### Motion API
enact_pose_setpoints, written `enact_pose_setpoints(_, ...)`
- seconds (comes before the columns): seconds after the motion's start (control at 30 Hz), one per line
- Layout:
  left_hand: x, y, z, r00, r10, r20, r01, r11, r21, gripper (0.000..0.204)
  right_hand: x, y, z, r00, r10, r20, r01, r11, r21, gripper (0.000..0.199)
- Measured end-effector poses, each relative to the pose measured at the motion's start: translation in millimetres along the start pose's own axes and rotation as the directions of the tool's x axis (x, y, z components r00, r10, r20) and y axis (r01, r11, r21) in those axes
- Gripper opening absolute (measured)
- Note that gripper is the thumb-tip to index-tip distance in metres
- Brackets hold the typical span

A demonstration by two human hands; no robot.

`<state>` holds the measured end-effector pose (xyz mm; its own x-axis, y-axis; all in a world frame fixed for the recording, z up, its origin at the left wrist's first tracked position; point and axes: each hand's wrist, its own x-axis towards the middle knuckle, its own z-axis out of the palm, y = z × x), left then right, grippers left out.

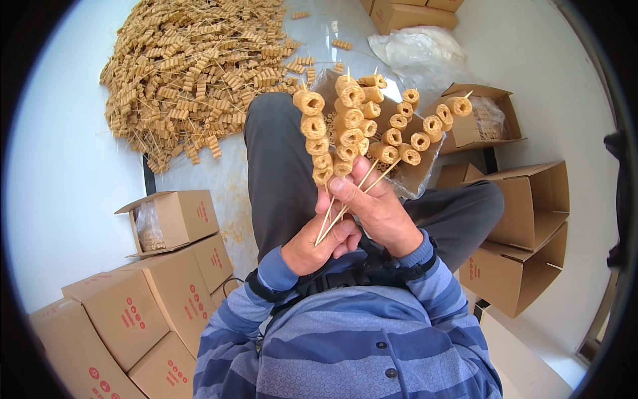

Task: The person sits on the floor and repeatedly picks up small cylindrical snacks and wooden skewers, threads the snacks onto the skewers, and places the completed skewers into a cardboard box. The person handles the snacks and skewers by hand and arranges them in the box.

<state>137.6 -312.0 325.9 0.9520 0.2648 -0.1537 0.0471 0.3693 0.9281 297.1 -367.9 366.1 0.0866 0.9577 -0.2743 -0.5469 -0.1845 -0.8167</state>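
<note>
Several skewers [349, 123] of tan, ring-shaped rolls fan out above my two hands, their thin bare sticks crossing at the bottom. My left hand [312, 245] is closed round the lower stick ends, thumb and fingers pinching them. Higher up, my right hand [380, 209] is closed on the sticks just under the rolls, with the thumb across the front. Two skewers lean out to the right, apart from the upright bunch. Behind the bunch, between my knees, stands an open cardboard box [417, 178] lined with clear plastic; more rolls show inside, partly hidden.
A large heap of skewers [199, 73] covers the far left. Closed cartons [113, 312] are stacked at the lower left, topped by an open box [176, 223]. Open cartons [515, 206] stand at the right. Crumpled clear plastic [422, 56] lies at the far right.
</note>
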Motion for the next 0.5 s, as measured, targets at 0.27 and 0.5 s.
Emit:
enact_pose_setpoints(0.27, -4, 9, -26, 0.994, -0.096, -0.047, 0.106, 0.936, 0.335, 0.033, 6, 9, -4, 0.996, -0.070, -0.057, 0.076, 0.991, 0.108, 0.020)
enact_pose_setpoints(0.5, 9, 38, -55, 0.928, 0.287, -0.238, -0.345, 0.903, -0.256, 0.082, 0, 6, 2, 0.994, 0.109, -0.025, -0.111, 0.991, -0.072, 0.026)
